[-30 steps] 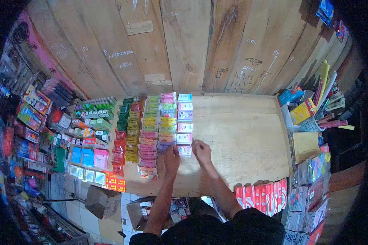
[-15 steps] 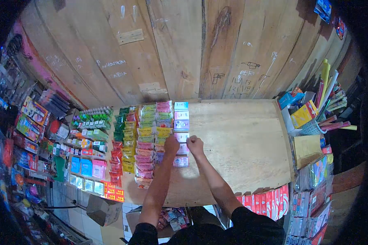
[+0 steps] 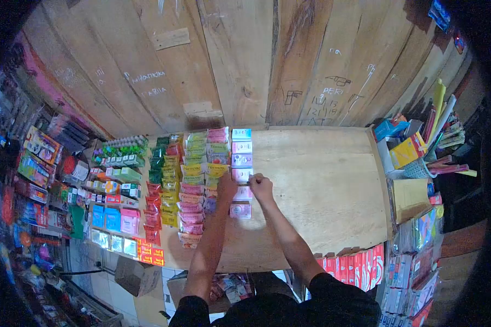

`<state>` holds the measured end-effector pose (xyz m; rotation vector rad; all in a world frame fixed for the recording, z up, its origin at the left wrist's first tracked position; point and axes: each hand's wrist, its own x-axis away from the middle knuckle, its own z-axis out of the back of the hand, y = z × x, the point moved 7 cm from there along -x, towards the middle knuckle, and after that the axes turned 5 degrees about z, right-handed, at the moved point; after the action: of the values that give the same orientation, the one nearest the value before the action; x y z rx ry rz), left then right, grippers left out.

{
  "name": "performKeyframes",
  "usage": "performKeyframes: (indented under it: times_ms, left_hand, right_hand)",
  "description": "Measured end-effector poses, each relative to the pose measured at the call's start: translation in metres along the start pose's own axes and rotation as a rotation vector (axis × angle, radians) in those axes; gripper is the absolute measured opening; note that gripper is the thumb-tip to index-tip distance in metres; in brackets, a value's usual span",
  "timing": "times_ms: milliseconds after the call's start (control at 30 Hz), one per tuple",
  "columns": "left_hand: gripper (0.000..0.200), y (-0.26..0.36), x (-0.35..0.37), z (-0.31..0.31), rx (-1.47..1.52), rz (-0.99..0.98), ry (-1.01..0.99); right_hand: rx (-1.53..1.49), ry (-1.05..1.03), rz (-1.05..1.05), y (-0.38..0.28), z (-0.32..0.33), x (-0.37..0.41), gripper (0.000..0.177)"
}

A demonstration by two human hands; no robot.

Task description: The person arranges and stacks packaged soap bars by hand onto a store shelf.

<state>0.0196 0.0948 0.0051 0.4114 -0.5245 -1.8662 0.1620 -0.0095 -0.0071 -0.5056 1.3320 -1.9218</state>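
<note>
A column of small pastel boxes runs down the wooden table, blue (image 3: 241, 134) at the back and a pink-and-white box (image 3: 240, 211) at the front. My left hand (image 3: 227, 187) and my right hand (image 3: 262, 188) are curled at either side of a white-and-pink box (image 3: 241, 175) within this column, fingers at its near corners. Just below it, another pink box (image 3: 244, 193) shows between my wrists. Overlapping Harmony packets (image 3: 192, 196) in green, yellow and pink lie in columns to the left; my left hand partly covers some of them.
Yellow packets (image 3: 170, 199), red sachets (image 3: 153, 212) and small cartons (image 3: 113, 218) fill the table's left side. Bare tabletop (image 3: 322, 185) stretches right of the boxes. Red-and-white packs (image 3: 354, 267) line the near right edge. A basket (image 3: 417, 170) stands at right; a wooden wall (image 3: 245, 65) rises behind.
The view has tilted slightly. Between my hands, the white-and-pink box has slid a little toward the back, closer to the purple one. Both hands have moved slightly with it.
</note>
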Motion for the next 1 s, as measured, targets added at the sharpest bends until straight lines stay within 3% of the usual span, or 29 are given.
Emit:
performKeyframes:
  times_ms: [67,167,300,400,467,667,1000]
  left_hand:
    - [0.018,0.007,0.016,0.026,0.0,-0.104,0.092]
    - [0.016,-0.001,0.038,0.046,-0.025,0.063,-0.128]
    - [0.015,-0.014,0.05,0.03,-0.058,-0.018,-0.077]
    - [0.016,-0.014,0.05,0.019,-0.057,-0.034,-0.087]
    - [0.017,-0.009,0.053,0.02,-0.033,-0.03,-0.121]
    - [0.018,0.003,0.061,0.023,0.022,0.012,0.026]
    - [0.016,0.009,0.051,0.008,-0.1,0.151,-0.171]
  right_hand:
    - [0.021,0.003,-0.032,0.005,0.007,0.011,0.028]
    - [-0.029,-0.042,0.012,0.021,0.008,0.036,0.034]
    - [0.047,-0.113,-0.051,0.001,0.01,0.055,0.028]
    - [0.01,-0.025,0.094,-0.007,0.006,0.057,0.028]
    - [0.002,-0.01,0.03,-0.004,0.004,0.058,0.026]
    - [0.045,-0.012,0.04,-0.009,0.006,0.058,0.024]
    - [0.058,0.008,-0.005,-0.004,0.009,0.056,0.024]
